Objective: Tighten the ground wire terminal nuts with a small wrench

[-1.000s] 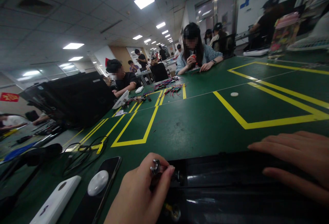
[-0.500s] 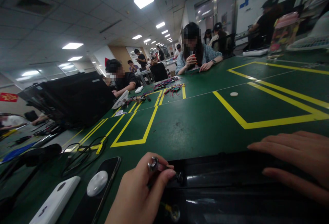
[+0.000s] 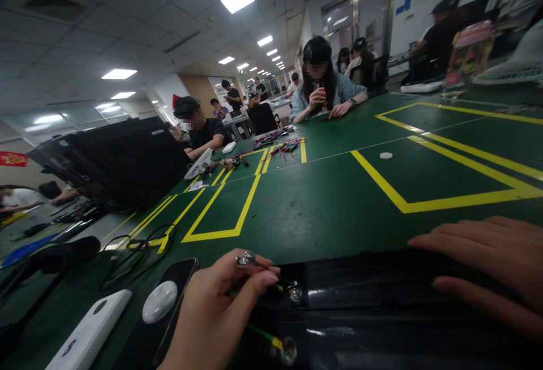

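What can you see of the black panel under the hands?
The black panel is a glossy, plastic-looking piece lying on the green mat and running out of view at the bottom and right. Light streaks across its shiny surface. Two round metal fittings sit on it: the upper fitting has a thin wire leading to the left hand, and the lower fitting has a green wire with a yellow sleeve. The right hand rests its fingers on the panel.

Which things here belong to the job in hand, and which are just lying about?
In use: left hand, metal ring terminal, right hand, glossy black casing.

Lying about: phone, white round grip, white box, coiled black cable.
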Motion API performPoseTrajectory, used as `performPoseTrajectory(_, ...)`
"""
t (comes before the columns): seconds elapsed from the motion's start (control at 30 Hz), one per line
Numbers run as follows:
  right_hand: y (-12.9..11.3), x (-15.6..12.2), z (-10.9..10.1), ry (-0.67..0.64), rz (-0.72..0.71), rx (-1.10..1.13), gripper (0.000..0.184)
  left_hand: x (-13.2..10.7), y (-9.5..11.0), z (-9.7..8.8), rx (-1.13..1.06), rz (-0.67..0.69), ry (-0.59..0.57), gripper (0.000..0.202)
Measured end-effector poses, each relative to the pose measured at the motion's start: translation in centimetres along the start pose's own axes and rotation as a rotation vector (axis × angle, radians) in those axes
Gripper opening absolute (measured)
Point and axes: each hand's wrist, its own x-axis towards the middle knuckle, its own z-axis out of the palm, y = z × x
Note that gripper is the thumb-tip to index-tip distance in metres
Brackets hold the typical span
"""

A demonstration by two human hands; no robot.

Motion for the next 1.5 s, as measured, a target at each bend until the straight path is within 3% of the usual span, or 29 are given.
performPoseTrajectory(0.03,0.2,-0.1,0.1,0.051,-0.059,-0.093,0.055,-0.1,-0.1,0.1,0.024,0.020,-0.014,0.011)
performPoseTrajectory(0.07,0.4,-0.2,0.1,-0.047,-0.019,-0.151,0.054,-0.1,-0.2,0.1,0.039,0.030,-0.020,0.012)
performPoseTrajectory(0.23,0.3,0.1,0.3,0.016,-0.043,-0.226,0.054,-0.3,-0.1,0.4,0.077,0.057,-0.027,0.009)
performPoseTrajectory(0.37,0.0,0.2,-0.1,-0.027,-0.045,-0.209,0.052,-0.3,-0.1,0.4,0.119,0.067,-0.008,0.009)
performPoseTrajectory(0.57,-0.2,0.3,-0.4,0.037,-0.067,-0.218,0.052,-0.3,-0.2,0.2,0.165,0.079,-0.064,0.008)
performPoseTrajectory(0.8,-0.6,1.3,-0.6,0.089,-0.086,-0.197,0.055,-0.2,-0.2,0.3,0.152,0.062,-0.050,0.008)
performPoseTrajectory(0.83,-0.6,1.3,-0.6,-0.007,-0.047,-0.196,0.051,-0.2,-0.2,0.2,0.154,0.062,-0.047,0.008)
performPoseTrajectory(0.9,-0.4,1.0,-0.5,-0.016,-0.061,-0.196,0.049,-0.2,0.0,0.2,0.161,0.071,-0.042,0.008)
performPoseTrajectory(1.0,-0.1,0.5,-0.1,0.000,-0.060,-0.211,0.051,-0.1,0.0,0.1,0.174,0.100,-0.063,0.009)
performPoseTrajectory(1.03,0.0,0.3,0.0,0.080,-0.095,-0.223,0.053,-0.1,-0.1,0.1,0.181,0.109,-0.072,0.010)
performPoseTrajectory(1.2,0.4,0.1,0.0,-0.008,-0.053,-0.202,0.052,-0.1,-0.3,0.1,0.216,0.130,-0.080,0.010)
performPoseTrajectory(1.33,0.3,0.4,0.0,0.048,-0.105,-0.225,0.053,-0.2,-0.3,0.0,0.244,0.133,-0.089,0.009)
performPoseTrajectory(1.37,0.3,0.4,0.1,-0.071,-0.050,-0.208,0.053,-0.2,-0.2,0.0,0.245,0.133,-0.094,0.009)
performPoseTrajectory(1.5,0.4,0.4,0.3,0.005,-0.056,-0.210,0.053,0.2,-0.1,-0.1,0.235,0.133,-0.104,0.009)
